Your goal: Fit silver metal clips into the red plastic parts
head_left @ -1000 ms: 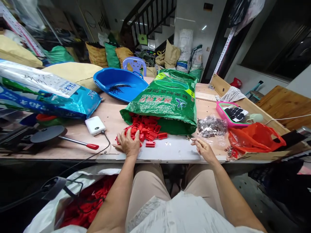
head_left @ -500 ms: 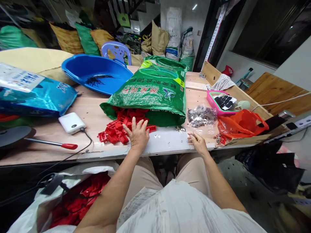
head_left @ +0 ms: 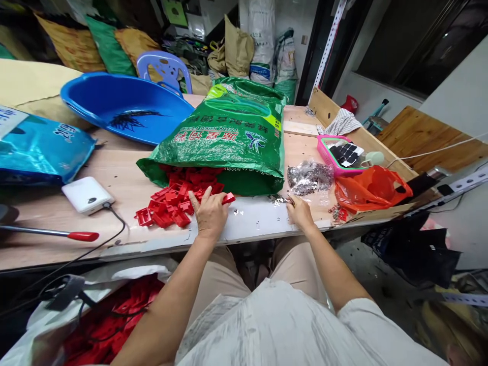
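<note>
My left hand (head_left: 209, 214) rests with spread fingers on the right edge of a heap of red plastic pieces (head_left: 168, 206), and a loose red piece (head_left: 229, 198) lies at its fingertips. The heap spills from the mouth of a green woven sack (head_left: 224, 137) lying on its side. My right hand (head_left: 300, 213) pinches what looks like a small metal part at the edge of a white board strip (head_left: 251, 221). Tiny silver bits (head_left: 277, 200) lie just left of those fingers, and a clear bag of silver parts (head_left: 309, 178) sits beyond them.
A blue basin (head_left: 114, 107), white power bank (head_left: 87, 195), and red-handled tool (head_left: 83, 236) lie left on the wooden table. To the right are a pink basket (head_left: 335, 155) and orange-red bag (head_left: 371, 188). Below the table's edge, a white sack (head_left: 41, 330) holds red pieces.
The whole scene has shifted left and up as my head turned. My left hand has moved onto the heap's right side, and my right hand has moved closer to the silver bits.
</note>
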{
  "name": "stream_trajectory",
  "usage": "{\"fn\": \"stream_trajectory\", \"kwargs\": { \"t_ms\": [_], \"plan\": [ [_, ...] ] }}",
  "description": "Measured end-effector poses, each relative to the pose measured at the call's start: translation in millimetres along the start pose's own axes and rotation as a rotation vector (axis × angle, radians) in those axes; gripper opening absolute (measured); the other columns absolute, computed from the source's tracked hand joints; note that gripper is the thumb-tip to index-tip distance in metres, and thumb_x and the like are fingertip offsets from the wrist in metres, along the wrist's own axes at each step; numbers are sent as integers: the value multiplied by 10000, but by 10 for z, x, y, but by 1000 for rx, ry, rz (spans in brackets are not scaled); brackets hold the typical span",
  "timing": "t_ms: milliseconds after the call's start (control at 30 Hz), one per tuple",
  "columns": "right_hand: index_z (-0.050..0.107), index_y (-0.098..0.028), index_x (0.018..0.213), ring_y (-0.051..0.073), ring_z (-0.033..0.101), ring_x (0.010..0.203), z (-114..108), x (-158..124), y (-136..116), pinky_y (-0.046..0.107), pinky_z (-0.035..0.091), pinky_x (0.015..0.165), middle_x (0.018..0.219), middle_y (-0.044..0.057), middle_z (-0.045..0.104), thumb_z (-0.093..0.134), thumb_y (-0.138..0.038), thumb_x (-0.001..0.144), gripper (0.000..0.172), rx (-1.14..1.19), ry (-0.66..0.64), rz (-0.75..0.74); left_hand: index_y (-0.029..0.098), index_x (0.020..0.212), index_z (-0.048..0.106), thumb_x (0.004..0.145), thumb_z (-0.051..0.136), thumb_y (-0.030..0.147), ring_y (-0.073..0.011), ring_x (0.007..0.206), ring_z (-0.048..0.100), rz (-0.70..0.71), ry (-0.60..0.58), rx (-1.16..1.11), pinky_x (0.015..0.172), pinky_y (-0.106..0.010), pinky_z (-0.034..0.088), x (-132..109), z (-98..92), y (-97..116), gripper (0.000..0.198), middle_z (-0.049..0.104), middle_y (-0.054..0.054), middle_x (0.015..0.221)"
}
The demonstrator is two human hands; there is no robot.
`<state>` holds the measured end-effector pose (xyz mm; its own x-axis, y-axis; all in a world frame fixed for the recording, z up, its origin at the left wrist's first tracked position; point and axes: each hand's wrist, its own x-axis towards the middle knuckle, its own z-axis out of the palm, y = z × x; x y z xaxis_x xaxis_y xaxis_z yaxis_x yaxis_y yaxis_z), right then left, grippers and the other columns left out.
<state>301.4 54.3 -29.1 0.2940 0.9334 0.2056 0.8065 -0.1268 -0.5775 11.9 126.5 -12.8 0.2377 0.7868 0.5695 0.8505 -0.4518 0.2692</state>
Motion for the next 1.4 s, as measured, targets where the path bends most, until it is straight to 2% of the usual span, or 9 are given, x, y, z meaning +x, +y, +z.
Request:
{"fn": "stream_trajectory", "kwargs": {
  "t_ms": [133, 333, 433, 600, 667, 767, 867, 1033, 1400],
  "plan": [
    [654, -220, 1088, 209, 607, 955, 21, 63, -60, 303, 447, 833, 1042, 64, 683, 549, -216, 873, 240, -126, -36, 6, 173, 1066, 672, 856, 602, 325, -315, 1237, 557, -75, 89, -91, 1188, -562, 59, -150, -91, -32, 269, 734, -119, 1054],
    [666, -226, 990, 203, 590, 893, 28, 58, -187, 288, 419, 763, 961, 56, 672, 569, -242, 876, 151, -149, -74, -8, 195, 1063, 666, 841, 618, 338, -300, 1239, 548, -267, 72, -193, 1169, -516, 191, -308, -169, -142, 268, 708, -111, 1114],
    [669, -244, 966, 194, 588, 858, 38, 2, -255, 279, 408, 726, 946, 39, 675, 574, -245, 873, 133, -125, -94, -31, 202, 1054, 664, 813, 652, 388, -287, 1183, 582, -405, 117, -320, 1100, -466, 338, -334, -264, -98, 305, 696, -107, 1124],
    [683, -246, 938, 177, 593, 835, 15, -89, -282, 265, 410, 733, 923, 24, 680, 592, -248, 859, 121, -60, -176, -90, 202, 1077, 609, 688, 755, 412, -194, 843, 688, -786, 176, -1001, 825, -348, 527, -355, -439, 67, 466, 706, -40, 920],
    [686, -247, 936, 172, 601, 826, -21, -79, -260, 259, 416, 734, 912, 15, 687, 589, -263, 865, 121, 0, -235, -115, 205, 1057, 582, 669, 770, 360, -173, 784, 699, -970, 98, -1318, 738, -302, 537, -375, -494, 128, 458, 707, -24, 876],
    [680, -242, 1005, 182, 611, 848, -72, 8, -224, 267, 425, 744, 930, 22, 697, 554, -240, 887, 173, 9, -212, -89, 211, 1033, 565, 694, 755, 296, -168, 754, 712, -1157, -48, -1552, 691, -272, 539, -436, -547, 217, 397, 725, -34, 852],
    [660, -222, 1097, 214, 609, 936, -67, 132, -229, 296, 425, 803, 1018, 65, 695, 525, -182, 895, 247, -98, -144, -75, 215, 1064, 562, 734, 726, 266, -167, 750, 716, -1198, -98, -1604, 687, -267, 548, -523, -563, 311, 372, 735, -48, 859],
    [653, -239, 1121, 230, 597, 1003, 46, 218, -355, 306, 425, 851, 1117, 75, 669, 515, -186, 913, 256, -164, -185, -118, 252, 1201, 535, 804, 651, 293, -158, 781, 713, -1182, -212, -1676, 708, -271, 564, -650, -569, 402, 415, 731, -50, 909],
    [694, -251, 1083, 171, 588, 946, -25, -31, -403, 271, 421, 854, 1040, 40, 650, 574, -167, 887, 244, 5, -375, -298, 228, 1106, 529, 792, 623, 348, -155, 722, 700, -1076, -144, -1666, 622, -262, 542, -539, -525, 353, 349, 675, -30, 926]
  ]
}}
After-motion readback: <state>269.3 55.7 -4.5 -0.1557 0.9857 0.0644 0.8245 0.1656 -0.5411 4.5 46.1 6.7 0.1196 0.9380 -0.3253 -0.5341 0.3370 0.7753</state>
